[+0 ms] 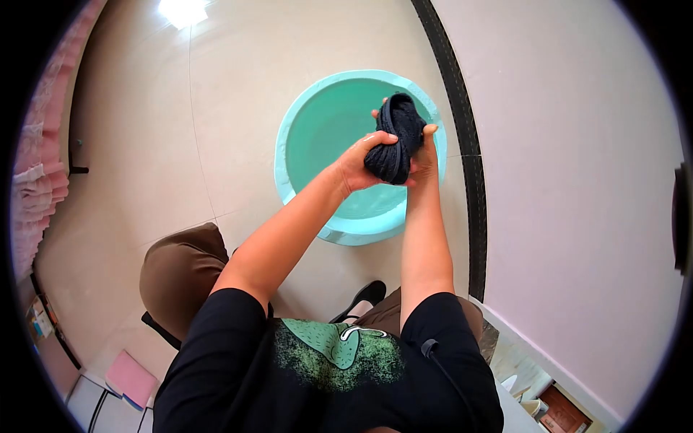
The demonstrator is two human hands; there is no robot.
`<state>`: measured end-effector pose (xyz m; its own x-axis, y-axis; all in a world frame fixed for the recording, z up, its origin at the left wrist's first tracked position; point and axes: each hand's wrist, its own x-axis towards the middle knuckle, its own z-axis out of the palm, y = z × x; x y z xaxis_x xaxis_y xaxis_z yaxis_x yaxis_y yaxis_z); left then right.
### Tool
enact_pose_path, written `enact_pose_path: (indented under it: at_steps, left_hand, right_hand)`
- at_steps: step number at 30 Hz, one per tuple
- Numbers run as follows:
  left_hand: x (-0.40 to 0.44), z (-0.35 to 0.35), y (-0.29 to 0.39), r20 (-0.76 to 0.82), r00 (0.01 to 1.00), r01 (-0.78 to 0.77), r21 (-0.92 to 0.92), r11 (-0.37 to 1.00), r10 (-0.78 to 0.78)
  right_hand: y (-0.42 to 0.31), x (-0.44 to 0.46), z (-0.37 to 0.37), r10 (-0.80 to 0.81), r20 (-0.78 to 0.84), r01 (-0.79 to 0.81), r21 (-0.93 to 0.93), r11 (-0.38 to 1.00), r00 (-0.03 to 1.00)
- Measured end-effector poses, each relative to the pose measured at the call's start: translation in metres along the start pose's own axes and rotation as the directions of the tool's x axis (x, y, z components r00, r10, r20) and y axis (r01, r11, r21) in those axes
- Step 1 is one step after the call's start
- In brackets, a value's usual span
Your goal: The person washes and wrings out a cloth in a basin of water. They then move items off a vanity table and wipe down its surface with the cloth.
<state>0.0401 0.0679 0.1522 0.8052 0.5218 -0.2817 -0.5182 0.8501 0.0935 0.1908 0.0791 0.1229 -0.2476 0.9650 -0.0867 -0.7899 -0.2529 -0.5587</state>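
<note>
A dark, bunched-up cloth [398,138] is held above a turquoise basin [289,119] that has water in it. My left hand [355,164] grips the cloth from the left, with its thumb across the near part. On the right side, my right hand [424,155] supports the same cloth, its thumb pointing up along the edge. Some fingertips show behind the cloth at its upper left; the other fingers are partly hidden by it. Both hands are over the right part of the basin.
The basin stands on a beige tiled floor [144,144], beside a black strip [469,166] at the foot of the pale wall [570,159]. Pink ruffled fabric [43,166] hangs at the left. A pink item [131,377] lies at the lower left.
</note>
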Motion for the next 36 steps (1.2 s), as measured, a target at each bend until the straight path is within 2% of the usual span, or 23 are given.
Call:
enact_pose_path:
  at_steps: [1,3,4,5,7,8,10,13,15,16,18,21,23,24,25,26,27,28,30,31,34,35,36]
  left_hand:
    - [-0.003,0.005,-0.005,-0.008,1.0,-0.001,-0.006,1.0,0.001]
    - [-0.009,0.013,-0.009,0.161,0.987,0.049,-0.177,0.983,-0.021]
    - [-0.01,0.016,-0.013,0.21,0.977,0.089,-0.197,0.976,-0.047]
    - [-0.011,0.02,-0.017,0.259,0.963,0.13,-0.214,0.968,-0.072]
    - [-0.013,0.036,-0.02,0.332,0.938,0.165,-0.169,0.972,-0.102]
    - [-0.016,0.044,-0.017,0.322,0.94,0.165,-0.126,0.978,-0.117]
    - [-0.025,0.072,-0.011,0.335,0.93,0.181,-0.054,0.982,-0.153]
    - [-0.046,0.105,-0.006,0.288,0.938,0.189,0.037,0.981,-0.191]
    - [-0.066,0.132,-0.004,0.156,0.97,0.161,0.169,0.972,-0.187]
    - [-0.066,0.145,-0.005,0.152,0.969,0.171,0.164,0.972,-0.196]
    - [-0.061,0.148,0.005,-0.069,0.983,0.182,0.386,0.904,-0.169]
    - [-0.06,0.146,0.012,-0.194,0.977,0.178,0.505,0.844,-0.09]
    - [-0.057,0.134,0.011,-0.265,0.964,0.151,0.61,0.778,0.021]
    - [-0.053,0.121,0.011,-0.307,0.95,0.171,0.662,0.73,0.056]
    - [-0.05,0.106,0.012,-0.352,0.931,0.2,0.705,0.681,0.091]
    - [-0.043,0.082,0.012,-0.38,0.915,0.229,0.762,0.606,0.133]
    - [-0.045,0.076,0.011,-0.395,0.909,0.239,0.755,0.611,0.132]
    - [-0.047,0.071,0.007,-0.388,0.895,0.23,0.823,0.519,0.218]
    - [-0.035,0.038,0.0,-0.369,0.838,0.252,0.915,0.314,0.401]
    - [-0.033,0.033,-0.001,-0.371,0.839,0.255,0.914,0.314,0.398]
    - [-0.029,0.024,0.005,-0.404,0.777,0.41,0.907,0.1,0.483]
    - [-0.027,0.023,0.009,-0.391,0.772,0.406,0.91,0.086,0.501]
    - [-0.03,0.028,0.012,-0.383,0.783,0.336,0.923,0.185,0.49]
  right_hand:
    - [-0.001,-0.004,0.013,0.007,-0.004,-0.007,0.005,1.0,1.0]
    - [-0.001,0.0,0.04,-0.072,0.092,0.07,0.029,0.997,0.993]
    - [-0.003,0.006,0.044,-0.093,0.204,0.088,0.033,0.996,0.975]
    - [-0.007,0.005,0.049,-0.137,0.205,0.118,0.102,0.988,0.969]
    - [-0.034,0.007,0.05,0.0,0.215,-0.041,0.188,0.981,0.977]
    - [-0.042,0.0,0.068,-0.115,0.173,0.093,0.131,0.987,0.978]
    - [-0.067,0.001,0.095,-0.099,0.18,0.099,0.01,0.995,0.979]
    - [-0.1,-0.012,0.145,-0.005,0.085,0.028,-0.272,0.962,0.996]
    - [-0.11,-0.02,0.165,0.0,0.035,0.014,-0.419,0.908,0.999]
    - [-0.117,-0.025,0.173,-0.009,-0.033,-0.007,-0.462,0.887,0.999]
    - [-0.114,-0.017,0.169,-0.003,-0.089,-0.041,-0.491,0.87,0.996]
    - [-0.105,-0.008,0.167,0.019,-0.195,-0.129,-0.569,0.813,0.981]
    - [-0.087,-0.004,0.16,-0.069,-0.199,-0.099,-0.723,0.684,0.978]
    - [-0.075,0.002,0.143,-0.099,-0.232,-0.143,-0.827,0.543,0.968]
    - [-0.061,0.003,0.14,-0.126,-0.203,-0.099,-0.822,0.561,0.971]
    - [-0.047,0.006,0.128,-0.14,-0.193,-0.104,-0.871,0.481,0.971]
    - [-0.037,0.01,0.121,-0.155,-0.173,-0.099,-0.913,0.396,0.973]
    - [-0.026,0.009,0.115,-0.144,-0.178,-0.105,-0.907,0.407,0.973]
    - [-0.013,0.01,0.109,-0.241,-0.111,-0.077,-0.987,0.144,0.964]
    - [-0.004,0.01,0.102,-0.242,-0.115,-0.081,-0.986,0.146,0.963]
    - [0.012,0.017,0.08,-0.376,-0.031,-0.002,-0.997,0.078,0.926]
    - [0.011,0.02,0.076,-0.383,-0.011,0.022,-0.997,0.08,0.924]
    - [0.006,0.02,0.077,-0.441,-0.04,0.047,-0.982,0.185,0.897]
